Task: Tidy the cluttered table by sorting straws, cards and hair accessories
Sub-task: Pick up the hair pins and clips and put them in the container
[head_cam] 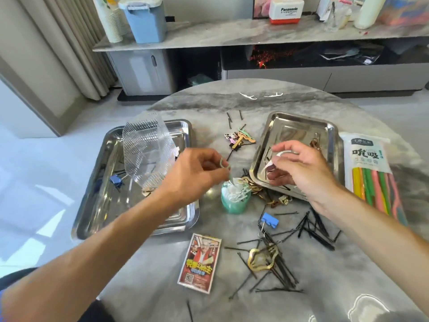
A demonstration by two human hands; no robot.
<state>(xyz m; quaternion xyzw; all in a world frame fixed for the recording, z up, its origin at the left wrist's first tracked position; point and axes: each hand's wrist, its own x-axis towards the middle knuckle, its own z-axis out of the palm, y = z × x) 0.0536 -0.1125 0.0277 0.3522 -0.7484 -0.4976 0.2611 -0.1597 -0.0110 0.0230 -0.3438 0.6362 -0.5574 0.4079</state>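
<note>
My left hand (197, 173) pinches a small green pick (224, 165) just above a green tub (234, 201) filled with white and green picks. My right hand (301, 166) hovers over the right metal tray (329, 135), holding a white pick (284, 154) between thumb and fingers. The left metal tray (111, 201) holds a clear ribbed plastic piece (146, 149) and a blue clip (115, 179). Black bobby pins (308, 231) and a gold hair fork (262, 259) lie scattered at front right. A card pack (199, 261) lies near the front. A straw pack (371, 173) rests at the right edge.
Small decorative clips (241, 138) lie between the trays, and a blue clip (269, 220) sits beside the tub. Two white picks (260, 96) lie at the table's far side. A cabinet with a blue bin (146, 19) stands behind the round marble table (148, 287).
</note>
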